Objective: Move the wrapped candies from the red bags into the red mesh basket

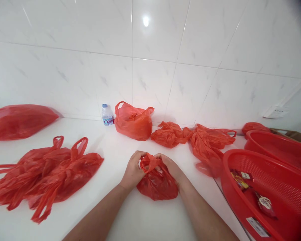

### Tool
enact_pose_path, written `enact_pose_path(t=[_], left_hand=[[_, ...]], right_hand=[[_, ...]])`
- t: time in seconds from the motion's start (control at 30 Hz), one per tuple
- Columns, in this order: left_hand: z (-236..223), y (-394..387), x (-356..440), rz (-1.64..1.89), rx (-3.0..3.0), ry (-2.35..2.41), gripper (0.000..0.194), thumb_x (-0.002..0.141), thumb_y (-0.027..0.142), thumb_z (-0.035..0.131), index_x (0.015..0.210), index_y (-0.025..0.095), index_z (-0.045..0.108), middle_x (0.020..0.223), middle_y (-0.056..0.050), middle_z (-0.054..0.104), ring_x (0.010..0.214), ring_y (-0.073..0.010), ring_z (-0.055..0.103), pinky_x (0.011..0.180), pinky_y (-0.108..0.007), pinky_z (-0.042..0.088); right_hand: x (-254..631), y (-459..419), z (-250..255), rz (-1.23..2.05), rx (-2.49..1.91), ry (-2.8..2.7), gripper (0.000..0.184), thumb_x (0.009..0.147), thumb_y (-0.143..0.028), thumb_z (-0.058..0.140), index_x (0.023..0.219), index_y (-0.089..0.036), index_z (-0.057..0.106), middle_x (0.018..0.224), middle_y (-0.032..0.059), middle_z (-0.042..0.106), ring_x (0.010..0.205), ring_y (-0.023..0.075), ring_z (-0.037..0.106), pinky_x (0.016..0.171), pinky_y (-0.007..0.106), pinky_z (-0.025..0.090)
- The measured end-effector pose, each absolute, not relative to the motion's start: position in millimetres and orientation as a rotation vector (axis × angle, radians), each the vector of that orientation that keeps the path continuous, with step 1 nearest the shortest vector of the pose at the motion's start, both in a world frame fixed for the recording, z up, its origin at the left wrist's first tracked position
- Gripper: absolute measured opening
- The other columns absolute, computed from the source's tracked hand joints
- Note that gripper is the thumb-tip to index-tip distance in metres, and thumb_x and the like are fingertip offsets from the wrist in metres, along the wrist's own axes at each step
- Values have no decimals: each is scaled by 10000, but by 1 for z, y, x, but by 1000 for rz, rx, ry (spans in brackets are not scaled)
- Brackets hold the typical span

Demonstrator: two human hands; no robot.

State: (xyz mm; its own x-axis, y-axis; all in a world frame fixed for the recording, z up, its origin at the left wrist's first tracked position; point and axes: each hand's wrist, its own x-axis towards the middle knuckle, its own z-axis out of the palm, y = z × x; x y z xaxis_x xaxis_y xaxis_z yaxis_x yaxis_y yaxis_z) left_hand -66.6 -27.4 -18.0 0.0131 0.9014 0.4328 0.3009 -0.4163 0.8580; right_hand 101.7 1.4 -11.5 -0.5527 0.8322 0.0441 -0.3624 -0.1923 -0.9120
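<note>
A small red plastic bag [158, 185] rests on the white table in front of me, bulging with something inside that I cannot make out. On its left, my left hand [134, 170] is closed round a handle at the bag's mouth. My right hand [170, 167] reaches over the upper right of the bag, its fingers curled into the opening and gripping the plastic; the fingertips are partly hidden by the bag.
Several knotted red bags [62, 174] lie at the left. Against the tiled wall stand a water bottle [107, 115] and an upright red bag [132, 124], with crumpled bags [205, 140] further right. A red basket [230, 159] at the right holds several snack packets [265, 203].
</note>
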Motion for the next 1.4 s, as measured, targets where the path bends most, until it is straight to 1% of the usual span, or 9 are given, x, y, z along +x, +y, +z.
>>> enact_pose_path(t=[0.13,0.27,0.43,0.53,0.6,0.8,0.97,1.23,1.4], left_hand=[[-16,-28,-64,1386,1736,1159,235,733,133,571,943,230,616,1004,-53,615,911,-212,583,825,-344,460],[-19,-26,-63,1371,1684,1140,141,732,116,533,769,208,634,1017,-66,581,949,-216,578,845,-348,458],[-20,-26,-62,1396,1558,1151,62,742,167,576,745,203,626,1240,-84,499,1201,-245,456,960,-340,393],[-19,-27,-62,1281,1410,1071,97,790,223,528,704,193,564,910,-38,605,829,-178,571,730,-286,451],[-19,-28,-62,1227,1351,1049,147,817,259,501,689,189,516,673,23,535,601,-122,483,582,-238,398],[-19,-36,-54,1219,1336,1079,214,835,310,504,670,178,470,614,46,476,563,-98,422,535,-212,340],[-18,-42,-50,1186,1595,1131,168,825,285,521,697,182,487,673,32,503,632,-118,462,598,-238,368],[-22,-40,-54,1196,1993,1251,148,828,225,521,699,199,453,716,24,499,655,-126,469,631,-259,394],[-23,-40,-56,1404,2155,1223,140,818,192,548,702,189,470,966,-48,544,859,-163,541,772,-317,451]], right_hand=[[105,3,-14,1843,-626,-1325,291,633,-316,779,724,-194,531,492,-82,477,444,57,356,479,188,256],[104,0,-9,1792,-690,-1323,307,641,-292,752,703,-198,467,537,-82,481,456,57,361,474,184,262],[101,-4,-3,1656,-757,-1464,298,649,-227,687,679,-201,392,615,-72,474,526,69,385,525,196,317],[100,-3,-4,1493,-836,-1565,217,660,-156,594,815,-215,453,673,-68,503,554,82,415,537,201,335],[99,0,-8,1286,-974,-1623,341,646,-125,550,960,-238,478,674,-75,502,552,92,426,535,205,338],[99,8,-22,683,-1404,-1626,311,687,-143,490,964,-262,568,612,-59,522,578,135,491,590,251,360],[100,11,-27,813,-1275,-1589,331,702,-145,412,905,-255,649,758,-24,650,692,148,572,672,268,408],[116,19,-23,1616,-834,-1217,302,646,-205,535,930,-187,636,764,11,658,659,153,606,670,289,478],[129,28,-23,1212,-1032,-1242,316,728,-394,517,929,-174,622,844,58,672,718,189,624,724,351,505]])
